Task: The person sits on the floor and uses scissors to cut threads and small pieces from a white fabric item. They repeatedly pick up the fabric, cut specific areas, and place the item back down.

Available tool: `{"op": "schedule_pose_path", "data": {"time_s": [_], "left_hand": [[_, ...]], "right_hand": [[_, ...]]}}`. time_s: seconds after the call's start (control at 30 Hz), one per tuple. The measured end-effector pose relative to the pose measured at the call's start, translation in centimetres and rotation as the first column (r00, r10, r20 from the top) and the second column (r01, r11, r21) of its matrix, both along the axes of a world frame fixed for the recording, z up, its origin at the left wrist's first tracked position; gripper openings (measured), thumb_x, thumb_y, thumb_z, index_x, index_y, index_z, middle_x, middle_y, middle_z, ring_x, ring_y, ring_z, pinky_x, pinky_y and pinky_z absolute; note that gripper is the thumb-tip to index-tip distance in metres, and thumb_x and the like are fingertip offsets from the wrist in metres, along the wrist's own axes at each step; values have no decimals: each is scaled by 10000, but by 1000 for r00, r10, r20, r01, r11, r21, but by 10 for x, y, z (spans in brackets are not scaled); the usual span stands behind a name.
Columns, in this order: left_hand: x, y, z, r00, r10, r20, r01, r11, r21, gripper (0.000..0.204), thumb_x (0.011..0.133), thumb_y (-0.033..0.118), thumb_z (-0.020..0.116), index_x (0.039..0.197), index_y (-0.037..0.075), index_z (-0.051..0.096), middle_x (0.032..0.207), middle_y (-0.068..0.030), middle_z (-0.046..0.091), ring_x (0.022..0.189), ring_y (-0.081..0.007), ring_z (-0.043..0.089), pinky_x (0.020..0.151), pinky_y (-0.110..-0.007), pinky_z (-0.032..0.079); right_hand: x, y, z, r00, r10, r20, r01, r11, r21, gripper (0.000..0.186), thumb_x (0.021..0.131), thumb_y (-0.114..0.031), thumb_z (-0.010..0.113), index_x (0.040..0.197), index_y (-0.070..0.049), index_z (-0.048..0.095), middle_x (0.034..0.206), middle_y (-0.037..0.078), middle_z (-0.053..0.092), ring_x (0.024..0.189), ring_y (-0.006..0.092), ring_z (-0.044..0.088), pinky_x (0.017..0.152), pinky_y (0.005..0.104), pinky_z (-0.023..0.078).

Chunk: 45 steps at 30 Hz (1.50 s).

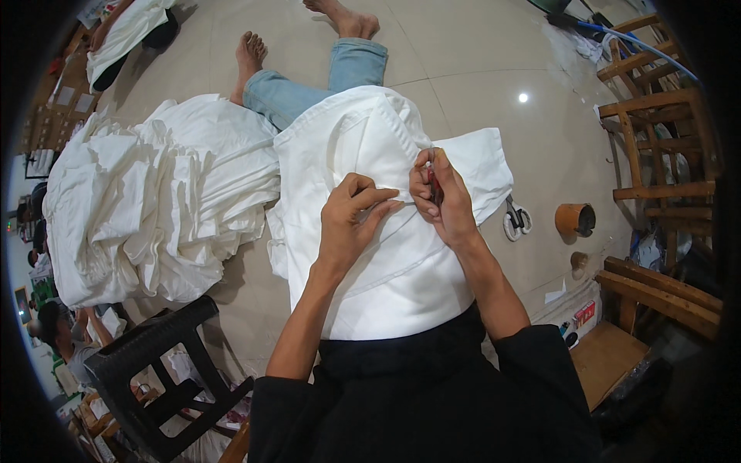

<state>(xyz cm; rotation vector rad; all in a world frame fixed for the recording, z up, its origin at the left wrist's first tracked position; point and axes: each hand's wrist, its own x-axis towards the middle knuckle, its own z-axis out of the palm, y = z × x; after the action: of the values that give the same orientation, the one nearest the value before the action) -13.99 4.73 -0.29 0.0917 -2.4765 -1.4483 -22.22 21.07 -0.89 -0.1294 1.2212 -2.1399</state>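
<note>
White cloth (386, 301), which looks like a garment with stitched seams, is spread over my lap. Above its middle, my left hand (351, 216) is closed in a pinch, thumb and index fingertips nearly together; whatever lies between them is too small to make out. Close to its right, my right hand (444, 193) has its fingers curled round a small red-handled tool (434, 187), mostly hidden in the palm. A sleeve-like part of the cloth (482, 166) hangs off to the right. Scissors with white handles (517, 221) lie on the floor beside it.
To the left rises a large pile of white cloth (154, 208). A black plastic stool (166, 378) stands at lower left. A brown cup-shaped container (573, 221) and wooden frames (656, 139) are on the right. Another person's jeans-clad legs (359, 65) stretch across the floor ahead.
</note>
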Motion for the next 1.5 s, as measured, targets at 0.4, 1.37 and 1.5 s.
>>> {"op": "schedule_pose_path", "data": {"time_s": [0.4,1.37,1.5], "left_hand": [[-2,-11,18,984,-24,175,-8,983,184,95,906,28,677,979,-17,718,844,-84,713,757,-142,684,706,-275,538],[27,-63,28,937,346,37,-338,878,338,221,1031,163,544,906,-11,600,780,-76,641,673,-149,648,622,-299,513],[132,-106,5,817,573,67,-574,795,195,244,1048,207,514,890,26,556,760,-50,574,654,-127,556,621,-268,453]], "right_hand": [[2,16,21,776,461,-431,-75,746,662,342,938,-311,675,891,23,624,643,47,511,616,130,433,576,314,375],[-16,27,0,835,472,-284,-300,822,485,277,935,-285,688,869,-20,639,636,-40,494,550,49,392,506,235,324],[-17,30,-2,885,442,-146,-385,871,305,223,946,-268,670,923,-53,613,653,-25,535,488,16,396,439,176,284]]}}
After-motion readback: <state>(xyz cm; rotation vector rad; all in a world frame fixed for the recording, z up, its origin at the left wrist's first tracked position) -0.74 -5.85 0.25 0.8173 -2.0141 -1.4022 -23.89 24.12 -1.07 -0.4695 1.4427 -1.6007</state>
